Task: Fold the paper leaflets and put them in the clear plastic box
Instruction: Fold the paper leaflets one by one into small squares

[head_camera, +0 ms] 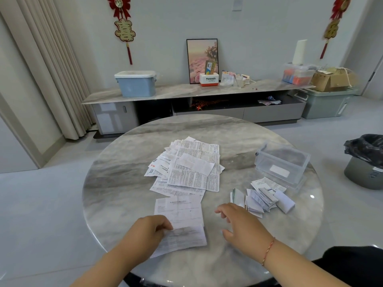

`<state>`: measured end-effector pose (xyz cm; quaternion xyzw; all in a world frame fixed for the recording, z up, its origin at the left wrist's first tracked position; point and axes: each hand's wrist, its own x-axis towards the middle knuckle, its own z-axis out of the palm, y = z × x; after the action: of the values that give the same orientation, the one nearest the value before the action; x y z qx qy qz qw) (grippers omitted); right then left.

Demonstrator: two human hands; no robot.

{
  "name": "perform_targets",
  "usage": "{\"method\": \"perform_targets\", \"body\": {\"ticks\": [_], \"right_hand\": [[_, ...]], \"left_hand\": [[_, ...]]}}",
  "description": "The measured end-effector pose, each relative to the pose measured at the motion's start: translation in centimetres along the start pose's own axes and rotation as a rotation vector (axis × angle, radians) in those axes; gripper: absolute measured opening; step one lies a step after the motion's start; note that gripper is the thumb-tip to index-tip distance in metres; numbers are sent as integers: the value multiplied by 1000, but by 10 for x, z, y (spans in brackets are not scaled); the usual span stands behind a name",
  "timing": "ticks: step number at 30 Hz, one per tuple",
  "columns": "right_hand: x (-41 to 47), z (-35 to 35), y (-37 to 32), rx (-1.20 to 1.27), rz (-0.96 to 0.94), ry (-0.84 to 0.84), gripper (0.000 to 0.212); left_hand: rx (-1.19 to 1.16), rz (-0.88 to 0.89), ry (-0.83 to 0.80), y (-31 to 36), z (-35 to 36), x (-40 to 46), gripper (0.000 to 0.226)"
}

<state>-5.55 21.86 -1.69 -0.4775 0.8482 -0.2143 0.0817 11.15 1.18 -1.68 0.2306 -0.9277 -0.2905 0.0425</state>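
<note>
One leaflet (179,222) in left grip (148,229)

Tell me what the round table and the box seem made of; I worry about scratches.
Round table: looks like polished marble or a marble-look slab, grey veining and glossy reflections. Clear plastic box: transparent rigid plastic, the tabletop shows through it.
</note>
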Motion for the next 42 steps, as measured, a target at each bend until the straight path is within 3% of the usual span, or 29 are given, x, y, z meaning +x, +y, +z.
{"method": "perform_targets", "body": {"ticks": [3, 6, 11, 12, 14, 15, 17, 19, 21, 23, 24, 27, 29, 31, 33, 34, 36, 39, 42], "right_hand": [[1, 8, 1, 21, -118, -82, 67], [1, 17, -7, 191, -99, -79, 44], [1, 22, -14, 557, 186, -126, 20], [2, 21, -14, 587, 234, -132, 10], [4, 24, -15, 578, 333, -131, 29], [4, 24, -16, 554, 383, -132, 32], [5, 27, -17, 504, 463, -112, 32], [6, 30, -18, 485, 508, -83, 21], [7, 31, -19, 496, 547, -55, 9], [7, 34, -24, 586, 609, 8, 14], [6, 36, -28, 681, 654, 28, 20], [-1, 33, -40, 922, 747, 25, 40], [-7, 19, -44, 708, 622, 31, 57], [-13, -6, -36, 262, 261, -23, 76], [-14, -25, -25, 99, -43, -254, 91], [-15, -29, -20, 99, -92, -376, 90], [-14, -22, -13, 124, -105, -409, 65], [-8, -1, -6, 198, -30, -228, 20], [1, 16, -7, 299, 100, -158, 14]], "left_hand": [[-309, -75, -73, 14, -1, -1, 19], [-477, -190, -102, 20, 4, 0, 13], [-601, -328, -159, 16, 13, -2, 11], [-670, -363, -147, 17, 15, -1, 11], [-823, -465, -13, 20, 14, 3, 16], [-817, -482, 136, 19, 12, 5, 20], [-560, -407, 469, 20, 5, 4, 19], [-295, -144, 672, 25, 4, -6, 7], [-102, 108, 489, 32, 19, -20, 21], [105, 198, 193, 41, 44, -30, 51], [244, 235, 127, 41, 55, -32, 57], [346, 364, 123, 38, 70, -31, 27], [313, 376, 183, 29, 71, -24, 25], [165, 281, 149, 24, 66, -24, 32], [79, 232, 173, 19, 64, -25, 26], [-1, 219, 174, 19, 63, -26, 20], [-105, 171, 170, 23, 59, -31, 9], [-236, 57, 157, 23, 61, -35, 12], [-269, -49, 239, 19, 67, -32, 23]]}}
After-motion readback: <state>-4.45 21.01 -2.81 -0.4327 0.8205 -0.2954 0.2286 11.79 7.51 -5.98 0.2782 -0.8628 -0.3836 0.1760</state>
